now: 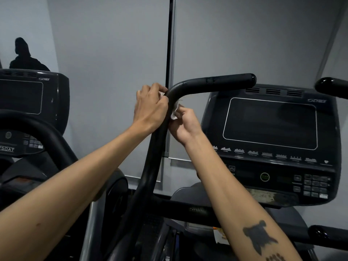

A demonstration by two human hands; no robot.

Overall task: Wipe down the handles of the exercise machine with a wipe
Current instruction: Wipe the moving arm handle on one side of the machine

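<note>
The handle (197,84) is a black, matte tube that rises from the lower middle of the view, bends at the top and runs rightward to a rounded end; its skin looks slightly scuffed and speckled near the bend. Both hands meet at that bend. The left hand (150,108) wraps the tube from the left, fingers curled around it, with a scrap of white wipe (174,112) showing at its fingertips. The right hand (183,125) comes up from below on the right side and pinches the crumpled white wipe against the underside of the tube.

Just behind the handle on the right stands the machine's console (271,140), with a dark screen, a row of program icons and a keypad. A second handle end (330,87) juts in at the far right. On the left sits another machine's console (28,95), and above it a dark silhouetted figure (24,57) against the grey wall (113,44).
</note>
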